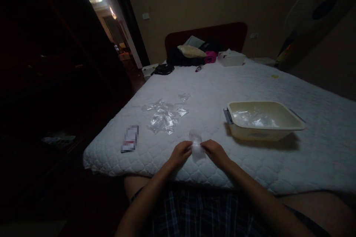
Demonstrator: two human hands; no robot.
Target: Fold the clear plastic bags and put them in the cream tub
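Observation:
Between my two hands is a small clear plastic bag (198, 153), held just above the near edge of the bed. My left hand (181, 152) pinches its left side, and my right hand (213, 151) pinches the right side at about the same height. Beyond my left hand, a loose pile of clear plastic bags (164, 117) lies spread on the white quilted bedding. To the right stands a cream plastic tub (264, 134) with grey handles; more clear plastic lies in it.
A phone-like flat object (129, 139), blurred out, lies left on the quilted mattress cover (211, 85). Toward the headboard (230, 33) are a pillow (191, 51), dark cloth, a pink roll (210, 57) and a white box (231, 59). A fan (324, 9) stands at the right.

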